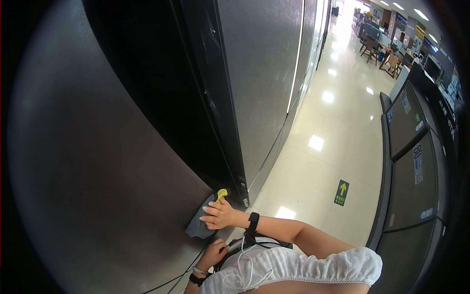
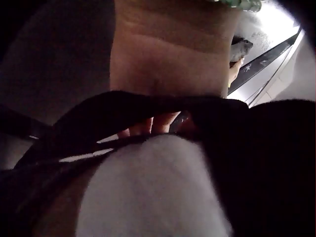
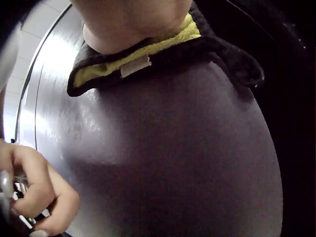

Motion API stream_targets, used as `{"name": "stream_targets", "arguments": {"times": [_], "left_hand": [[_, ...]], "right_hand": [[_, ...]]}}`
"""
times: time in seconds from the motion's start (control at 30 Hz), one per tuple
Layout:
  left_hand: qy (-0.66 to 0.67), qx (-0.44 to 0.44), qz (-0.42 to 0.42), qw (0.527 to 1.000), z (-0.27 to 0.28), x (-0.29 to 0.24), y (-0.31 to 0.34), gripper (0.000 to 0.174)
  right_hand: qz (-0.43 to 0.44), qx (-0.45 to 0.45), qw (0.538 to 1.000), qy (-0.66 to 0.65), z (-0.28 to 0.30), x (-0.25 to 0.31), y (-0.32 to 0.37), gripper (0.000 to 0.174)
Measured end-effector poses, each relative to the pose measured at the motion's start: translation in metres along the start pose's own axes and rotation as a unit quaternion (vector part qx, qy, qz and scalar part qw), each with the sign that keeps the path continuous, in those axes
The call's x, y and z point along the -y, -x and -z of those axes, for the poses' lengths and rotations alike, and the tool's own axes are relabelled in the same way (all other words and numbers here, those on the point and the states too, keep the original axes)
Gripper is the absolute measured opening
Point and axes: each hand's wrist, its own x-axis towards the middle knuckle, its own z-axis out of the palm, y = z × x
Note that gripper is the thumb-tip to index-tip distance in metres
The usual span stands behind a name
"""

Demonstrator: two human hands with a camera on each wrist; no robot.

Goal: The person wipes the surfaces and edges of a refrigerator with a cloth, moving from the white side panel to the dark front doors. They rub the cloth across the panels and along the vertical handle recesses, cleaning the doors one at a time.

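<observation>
My right hand (image 1: 220, 214) presses a grey and yellow cloth (image 1: 198, 225) against a large dark, smooth panel (image 1: 117, 186), its fingers spread over the cloth. A yellow fold shows above the thumb. In the right wrist view the cloth (image 3: 136, 65) has a dark border, a yellow side and a small white tag. Just below, beside the waist, my left hand (image 1: 214, 254) has bent fingers. Dark and pale strips show by its fingers (image 3: 37, 192) in the right wrist view; I cannot tell whether it grips them.
A dark upright cabinet (image 1: 264, 73) stands beyond the panel, with a black recess between them. Thin black cables (image 1: 181, 277) hang by the left wrist. Shiny tiled floor (image 1: 338, 142) carries a green arrow sign (image 1: 341, 192). Dark display units (image 1: 416, 161) line the right side.
</observation>
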Motion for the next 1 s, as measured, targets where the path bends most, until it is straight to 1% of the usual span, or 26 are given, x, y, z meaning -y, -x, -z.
{"name": "stream_targets", "arguments": {"times": [0.03, 0.07, 0.13, 0.17, 0.23, 0.27, 0.33, 0.37, 0.43, 0.47, 0.53, 0.57, 0.63, 0.67, 0.73, 0.77, 0.83, 0.87, 0.93, 0.97, 1.0], "left_hand": [[0.019, -0.074, -0.032, 0.997, -0.003, -0.003, 0.001, 0.013], [0.020, -0.074, -0.030, 0.997, -0.003, -0.006, 0.002, 0.013], [0.069, -0.062, 0.019, 0.995, -0.002, -0.011, 0.004, 0.012], [0.070, -0.063, 0.020, 0.995, -0.002, -0.008, 0.005, 0.012], [-0.005, 0.018, 0.047, 0.999, 0.002, -0.001, 0.008, 0.011], [-0.003, 0.016, 0.047, 0.999, 0.002, 0.000, 0.009, 0.011], [0.003, 0.092, 0.124, 0.988, 0.004, -0.001, 0.009, 0.010], [0.002, 0.093, 0.123, 0.988, 0.005, -0.003, 0.007, 0.010], [0.018, -0.015, 0.013, 1.000, 0.003, -0.008, 0.004, 0.011], [0.018, -0.013, 0.013, 1.000, 0.000, -0.009, 0.003, 0.011], [0.054, -0.099, -0.070, 0.991, -0.004, -0.011, 0.001, 0.011], [0.054, -0.098, -0.069, 0.991, -0.003, -0.009, 0.004, 0.011], [0.030, -0.013, 0.022, 0.999, -0.002, -0.003, 0.008, 0.011], [0.031, -0.013, 0.021, 0.999, -0.002, -0.001, 0.010, 0.011], [0.014, 0.060, 0.081, 0.995, 0.001, -0.002, 0.010, 0.010], [0.013, 0.060, 0.080, 0.995, 0.001, -0.003, 0.008, 0.010], [0.020, -0.033, -0.012, 0.999, -0.001, -0.006, 0.006, 0.010], [0.019, -0.032, -0.012, 0.999, -0.003, -0.007, 0.006, 0.010], [0.067, -0.075, -0.046, 0.994, -0.006, -0.007, 0.005, 0.010], [0.067, -0.076, -0.044, 0.994, -0.006, -0.004, 0.006, 0.010], [0.050, -0.044, -0.028, 0.997, -0.005, 0.000, 0.007, 0.010]], "right_hand": [[-0.001, 0.000, 1.000, -0.001, 0.000, 0.001, 0.000, 0.038], [-0.002, -0.001, 1.000, -0.002, 0.000, 0.001, 0.000, 0.038], [-0.003, -0.001, 1.000, -0.005, -0.002, 0.001, 0.000, 0.038], [-0.003, -0.002, 1.000, -0.002, -0.002, 0.001, -0.001, 0.038], [-0.001, -0.001, 1.000, 0.000, -0.002, 0.002, 0.001, 0.038], [-0.003, 0.000, 1.000, 0.000, -0.002, 0.002, 0.002, 0.038], [-0.005, 0.000, 1.000, 0.001, -0.003, 0.002, 0.003, 0.038], [-0.003, -0.001, 1.000, -0.001, -0.003, 0.001, 0.003, 0.038], [-0.002, -0.004, 1.000, 0.000, -0.002, 0.000, 0.002, 0.037], [-0.003, -0.003, 1.000, 0.000, -0.002, 0.000, 0.002, 0.037], [-0.007, -0.002, 1.000, -0.001, -0.002, 0.001, 0.001, 0.037], [-0.008, -0.005, 1.000, 0.000, -0.003, 0.002, 0.001, 0.037], [-0.009, -0.006, 1.000, 0.001, -0.003, 0.002, 0.001, 0.037], [-0.009, -0.007, 1.000, 0.002, -0.004, 0.002, 0.002, 0.037], [-0.007, -0.008, 1.000, 0.005, -0.003, 0.001, 0.001, 0.037], [-0.005, -0.011, 1.000, 0.003, -0.004, 0.001, 0.001, 0.037], [-0.005, -0.015, 1.000, 0.001, -0.003, 0.001, 0.000, 0.037], [-0.006, -0.013, 1.000, -0.001, -0.003, 0.001, 0.000, 0.037], [-0.007, -0.011, 1.000, -0.005, -0.003, 0.001, 0.001, 0.037], [-0.009, -0.014, 1.000, -0.005, -0.004, 0.002, 0.001, 0.036], [-0.011, -0.017, 1.000, -0.005, -0.005, 0.002, 0.002, 0.036]]}}
